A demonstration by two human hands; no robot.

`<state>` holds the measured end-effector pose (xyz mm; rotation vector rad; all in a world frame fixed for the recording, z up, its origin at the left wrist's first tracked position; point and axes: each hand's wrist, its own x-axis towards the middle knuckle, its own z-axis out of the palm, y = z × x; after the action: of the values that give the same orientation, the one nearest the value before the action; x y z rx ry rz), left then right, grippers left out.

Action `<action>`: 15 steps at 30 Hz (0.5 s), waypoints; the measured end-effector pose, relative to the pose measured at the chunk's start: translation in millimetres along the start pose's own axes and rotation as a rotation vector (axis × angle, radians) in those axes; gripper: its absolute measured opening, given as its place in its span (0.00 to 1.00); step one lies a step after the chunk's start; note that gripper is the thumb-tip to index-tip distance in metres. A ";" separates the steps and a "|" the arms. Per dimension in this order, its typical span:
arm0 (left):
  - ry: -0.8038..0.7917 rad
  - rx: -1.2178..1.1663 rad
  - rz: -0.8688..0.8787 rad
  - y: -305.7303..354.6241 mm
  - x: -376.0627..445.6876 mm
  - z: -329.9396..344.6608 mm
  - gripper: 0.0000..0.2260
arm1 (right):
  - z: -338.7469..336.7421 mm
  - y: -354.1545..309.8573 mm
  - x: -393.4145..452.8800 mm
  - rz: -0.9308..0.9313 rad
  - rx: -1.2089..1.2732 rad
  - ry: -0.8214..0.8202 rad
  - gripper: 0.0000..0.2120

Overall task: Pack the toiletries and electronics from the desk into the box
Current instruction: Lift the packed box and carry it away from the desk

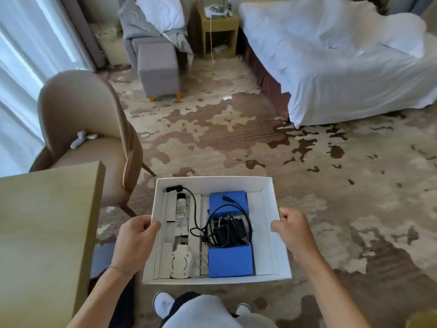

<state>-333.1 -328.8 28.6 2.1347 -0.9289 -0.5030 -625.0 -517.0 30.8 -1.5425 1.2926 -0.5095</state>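
**One white box, held in two hands, carrying its packed load**

A person is standing on the patterned carpet [236, 138] and holding one open white box [269, 233] out in front of the body, above the floor and just right of the table [47, 233]. The left hand [134, 240] is gripping the box's left wall, thumb curling over the rim. The right hand [294, 230] is gripping the right wall in the same way, fingers curled round the edge.

Inside, the contents are lying in two groups. On the left, one white tube with a black cap [181, 213] is lying lengthwise, cap toward the far wall, and one white plastic piece [181, 263] is sitting below it near the close wall. On the right, one blue carton [230, 261] is lying flat, and one black charger with its cable [227, 230] is resting on top of it; the cable is looping across toward the tube. White card dividers are lining the bottom.

Around the person, one tan chair [78, 119] is standing beyond the table, one grey footstool [158, 69] is standing farther back, and one bed with white sheets [343, 67] is filling the upper right. Two white shoes are showing at the lower edge.
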 end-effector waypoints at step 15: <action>-0.397 0.099 0.277 199.3 -30.9 224.7 0.22 | -242.5 146.1 -99.5 0.228 0.175 0.462 0.23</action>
<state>-578.4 -504.6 36.1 1.9814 -1.4734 -0.7669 -925.1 -516.7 25.7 -1.1496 1.6999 -0.8392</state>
